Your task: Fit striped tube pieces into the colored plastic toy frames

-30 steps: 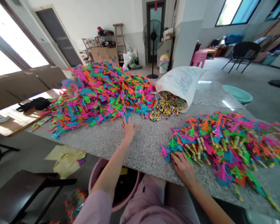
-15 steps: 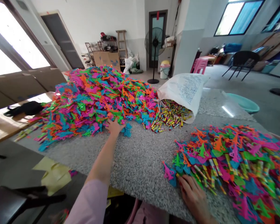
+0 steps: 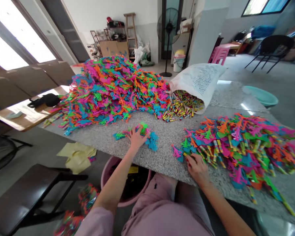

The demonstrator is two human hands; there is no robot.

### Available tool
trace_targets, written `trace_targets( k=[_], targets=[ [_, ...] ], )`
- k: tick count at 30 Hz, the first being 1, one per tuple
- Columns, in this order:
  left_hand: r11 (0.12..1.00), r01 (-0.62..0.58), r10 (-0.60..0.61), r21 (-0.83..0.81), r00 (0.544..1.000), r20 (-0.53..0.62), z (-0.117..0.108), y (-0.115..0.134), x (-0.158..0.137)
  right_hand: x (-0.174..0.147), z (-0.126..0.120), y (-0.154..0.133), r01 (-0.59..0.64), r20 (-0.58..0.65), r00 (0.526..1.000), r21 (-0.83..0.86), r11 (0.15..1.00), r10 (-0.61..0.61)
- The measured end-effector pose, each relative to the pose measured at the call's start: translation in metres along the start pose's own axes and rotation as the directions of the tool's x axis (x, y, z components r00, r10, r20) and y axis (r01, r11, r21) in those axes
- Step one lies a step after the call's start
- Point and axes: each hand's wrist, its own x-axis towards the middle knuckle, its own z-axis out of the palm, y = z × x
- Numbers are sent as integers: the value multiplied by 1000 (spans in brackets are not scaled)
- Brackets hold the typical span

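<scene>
My left hand (image 3: 137, 137) lies over a small cluster of coloured plastic pieces (image 3: 151, 141) on the granite tabletop, its fingers spread on top of them. The pieces are blue, green, pink and orange. Behind it rises a large heap of similar thin plastic pieces (image 3: 108, 88). My right hand (image 3: 197, 167) rests near the table's front edge, thumb and fingers closed around a small yellow tube (image 3: 186, 154), mostly hidden by the fingers. Beside its fingertips lies a pink and blue plastic piece (image 3: 178, 153). To its right spreads a pile of plastic pieces with striped tubes attached (image 3: 236, 141).
A white sack (image 3: 199, 82) lies on its side, spilling short yellow tubes (image 3: 184, 104) onto the granite table (image 3: 95, 137). Below the front edge stands a pink tub (image 3: 105, 170), with a dark stool (image 3: 27, 196) to the left. A standing fan (image 3: 169, 29) is beyond the table.
My left hand has come away from the large heap towards me, and a small cluster of pieces has moved with it. My right hand stays by the right pile. The view has tilted down.
</scene>
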Motion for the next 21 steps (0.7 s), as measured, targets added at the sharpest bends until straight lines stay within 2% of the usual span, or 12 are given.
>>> trace_targets(
  k=[2,4,6,9,11,14,16,18,21],
  targets=[
    [999,-43,42,-29,999,-23,-4,4,-26,1,-7,-4,-37,-35,999,31,999,38],
    [997,-74,69,-37,990,-120,-6,10,-50,7,-15,-16,-102,-31,994,82,991,105],
    [993,-116,109,-28,976,-187,-4,19,-71,19,-19,-35,-117,84,991,135,984,107],
    [982,-191,190,5,976,-109,7,36,-87,42,-18,-60,-93,351,936,149,984,35],
    [982,-189,190,13,982,-21,14,43,-89,51,-14,-66,-174,435,892,89,981,119],
    [985,-157,162,-71,984,73,15,40,-84,52,-11,-57,-378,398,862,94,921,313],
    [971,-114,133,-209,988,80,11,34,-83,48,-12,-48,-503,351,843,246,829,408],
    [895,14,35,-447,994,102,5,31,-88,47,-15,-45,-600,352,799,426,677,487],
    [573,268,-77,-775,959,274,-2,40,-106,53,-17,-55,-664,453,743,591,459,492]
  ],
)
